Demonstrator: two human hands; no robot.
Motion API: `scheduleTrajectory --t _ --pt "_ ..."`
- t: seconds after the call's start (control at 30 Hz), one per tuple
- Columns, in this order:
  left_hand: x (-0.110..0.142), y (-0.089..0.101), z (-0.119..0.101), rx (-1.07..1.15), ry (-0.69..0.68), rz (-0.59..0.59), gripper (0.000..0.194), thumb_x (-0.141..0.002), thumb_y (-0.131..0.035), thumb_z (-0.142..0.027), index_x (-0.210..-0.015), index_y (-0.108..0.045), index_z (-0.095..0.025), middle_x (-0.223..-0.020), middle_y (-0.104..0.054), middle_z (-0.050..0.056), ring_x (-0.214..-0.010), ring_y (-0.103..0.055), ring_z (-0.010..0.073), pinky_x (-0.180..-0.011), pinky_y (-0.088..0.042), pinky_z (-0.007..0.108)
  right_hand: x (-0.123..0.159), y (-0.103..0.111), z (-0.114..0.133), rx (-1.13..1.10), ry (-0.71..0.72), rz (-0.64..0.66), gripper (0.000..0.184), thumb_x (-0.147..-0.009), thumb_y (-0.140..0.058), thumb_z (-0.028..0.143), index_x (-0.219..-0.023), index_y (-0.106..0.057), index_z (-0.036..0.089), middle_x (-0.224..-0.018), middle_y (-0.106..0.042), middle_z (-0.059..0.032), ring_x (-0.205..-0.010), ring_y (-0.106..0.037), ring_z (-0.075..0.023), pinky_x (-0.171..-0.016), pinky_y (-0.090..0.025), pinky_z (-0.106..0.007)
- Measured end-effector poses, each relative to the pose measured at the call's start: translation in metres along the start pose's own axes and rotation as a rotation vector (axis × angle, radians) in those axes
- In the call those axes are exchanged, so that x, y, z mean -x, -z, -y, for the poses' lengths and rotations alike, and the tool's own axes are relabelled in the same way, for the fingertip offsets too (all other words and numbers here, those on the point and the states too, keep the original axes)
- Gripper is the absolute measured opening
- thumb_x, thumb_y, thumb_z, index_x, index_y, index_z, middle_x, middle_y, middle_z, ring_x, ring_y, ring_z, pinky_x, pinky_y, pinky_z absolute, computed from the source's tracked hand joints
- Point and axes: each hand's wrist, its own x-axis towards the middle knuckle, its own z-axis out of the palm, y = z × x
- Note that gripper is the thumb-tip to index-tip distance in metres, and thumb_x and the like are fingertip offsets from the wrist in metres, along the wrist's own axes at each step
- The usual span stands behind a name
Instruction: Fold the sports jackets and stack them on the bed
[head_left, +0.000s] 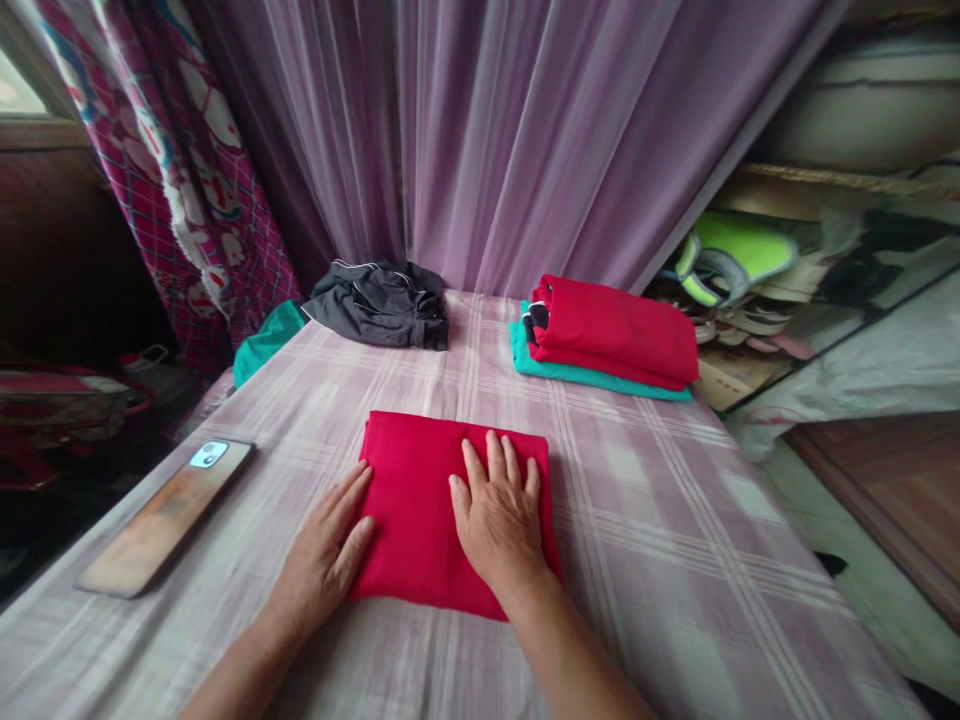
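Note:
A red garment, folded into a flat, near-square bundle, lies in front of me on the table. My left hand rests along its left edge, fingers stretched out and touching the fabric's side. Lying flat on the right half of the bundle is my right hand, its fingers spread. Neither hand grips anything. What kind of garment it is cannot be made out from the folds.
A phone lies face down at the left. Crumpled dark grey clothing sits at the back, and a teal cloth hangs at the left edge. Folded red clothes lie on a teal one at back right. A checked cloth covers the table.

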Motion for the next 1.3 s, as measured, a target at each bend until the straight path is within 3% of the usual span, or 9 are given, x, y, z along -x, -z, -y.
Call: scheduleTrajectory --t 0.27,0.6,0.97,1.3 --pt "-0.004 -0.003 -0.007 -0.008 0.016 -0.006 0.056 -0.098 -0.039 -0.048 -0.143 -0.049 -0.018 -0.148 -0.051 0.014 -0.135 -0.050 0.0250 -0.114 -0.041 0.042 -0.001 0.003 0.000 0.014 -0.012 0.025 0.053 -0.100 -0.034 0.046 -0.147 -0.047 0.025 -0.157 -0.037 -0.0129 -0.146 -0.027 -0.0326 -0.115 -0.018 -0.060" --pt "-0.003 -0.020 -0.011 0.001 0.031 -0.123 0.052 -0.097 -0.042 -0.045 -0.141 -0.051 -0.019 -0.146 -0.053 0.015 -0.132 -0.053 0.0278 -0.111 -0.042 0.050 -0.003 0.002 -0.001 0.048 -0.042 0.031 0.050 -0.101 -0.035 0.043 -0.147 -0.046 0.027 -0.158 -0.036 -0.0105 -0.146 -0.029 -0.0272 -0.116 -0.022 -0.057" --pt "0.001 -0.024 -0.024 -0.020 0.036 -0.074 0.048 -0.098 -0.041 -0.037 -0.141 -0.049 -0.017 -0.144 -0.054 0.017 -0.134 -0.050 0.0267 -0.113 -0.036 0.053 -0.001 -0.011 -0.023 0.053 -0.012 -0.032 0.046 -0.100 -0.035 0.038 -0.141 -0.053 0.028 -0.155 -0.042 -0.0068 -0.143 -0.035 -0.0229 -0.115 -0.028 -0.050" --pt "-0.004 -0.020 -0.016 0.016 0.046 -0.074 0.044 -0.098 -0.039 -0.037 -0.133 -0.057 -0.017 -0.140 -0.059 0.016 -0.130 -0.055 0.0261 -0.112 -0.039 0.052 0.001 -0.002 -0.010 0.015 -0.022 -0.047 0.045 -0.100 -0.036 0.037 -0.141 -0.054 0.028 -0.155 -0.043 -0.0083 -0.143 -0.035 -0.0253 -0.115 -0.026 -0.053"
